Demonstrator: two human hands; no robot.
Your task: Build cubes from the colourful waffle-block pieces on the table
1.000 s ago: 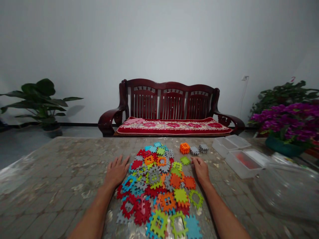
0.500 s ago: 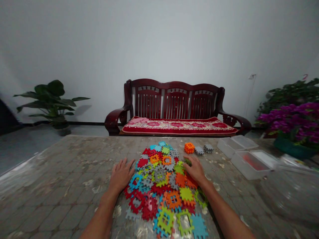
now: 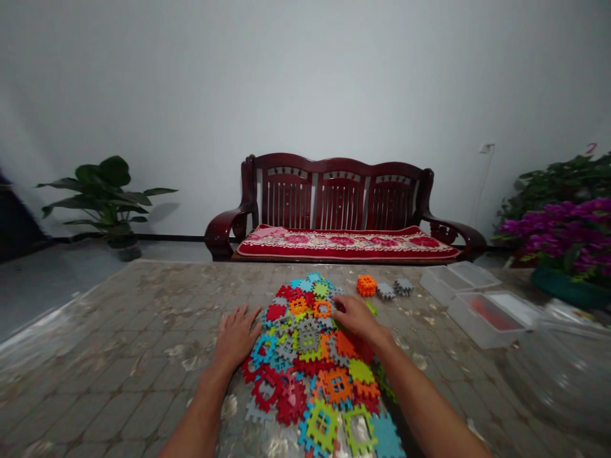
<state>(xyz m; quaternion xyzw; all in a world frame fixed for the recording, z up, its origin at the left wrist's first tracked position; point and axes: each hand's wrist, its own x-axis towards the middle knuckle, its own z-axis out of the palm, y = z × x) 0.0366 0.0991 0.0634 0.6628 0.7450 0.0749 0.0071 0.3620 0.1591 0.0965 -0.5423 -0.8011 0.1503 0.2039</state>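
Observation:
A heap of interlocking plastic building tiles [image 3: 291, 343] in red, blue, green, orange and grey covers the middle of the table. Some tiles are solid squares and others have window-like openings. My left hand [image 3: 237, 337] rests flat at the heap's left edge, its fingers spread and holding nothing. Over the heap's right side, my right hand [image 3: 356, 316] bends its fingers down, thumb and forefinger apart, beside an orange frame tile [image 3: 322, 308] and some grey tiles. Part of the heap beneath that hand is hidden.
Behind the heap on the right stand an orange tile stack [image 3: 366, 285] and two grey tile stacks [image 3: 403, 287]. Clear plastic boxes [image 3: 491, 318] and a large transparent container [image 3: 563, 375] sit at the right, near purple flowers [image 3: 563, 229]. A wooden bench [image 3: 338, 197] stands beyond the table [image 3: 119, 343].
My right hand has moved left from the heap's right edge onto its upper right part. My left hand stays beside the heap. The whole view has shifted slightly.

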